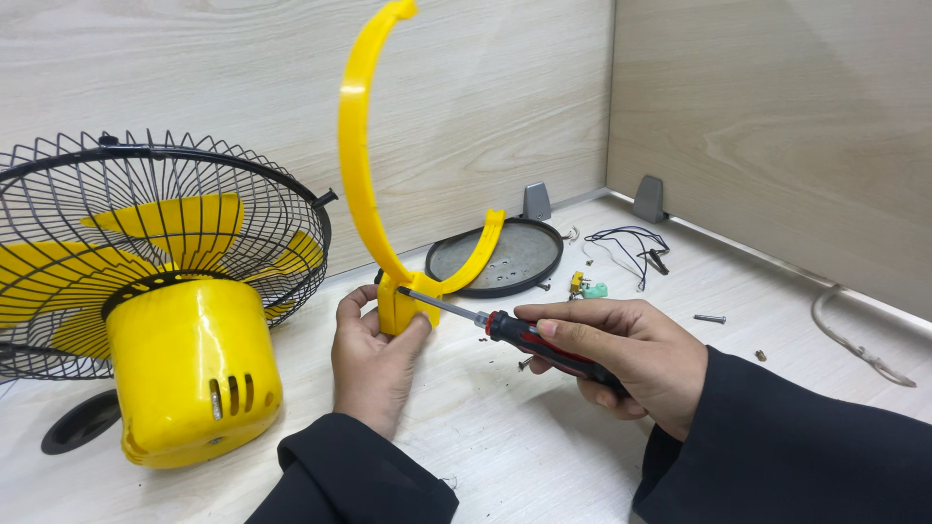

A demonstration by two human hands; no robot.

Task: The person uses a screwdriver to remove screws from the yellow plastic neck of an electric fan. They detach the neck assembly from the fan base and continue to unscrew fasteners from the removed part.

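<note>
My left hand [374, 354] grips the block-shaped foot of a yellow U-shaped fan bracket [357, 165], holding it upright on the table. One arm of the bracket curves high up, the other is short and low. My right hand [621, 354] holds a red and black screwdriver [529, 338]. Its metal shaft points left and its tip sits against the bracket's foot, just above my left thumb.
A yellow fan head with a black wire cage [160, 291] lies at the left. Behind the bracket rests a round grey base plate [500, 257]. Loose wires [631, 247], small connectors [587, 286] and screws [710, 318] lie at the right, near the wooden walls.
</note>
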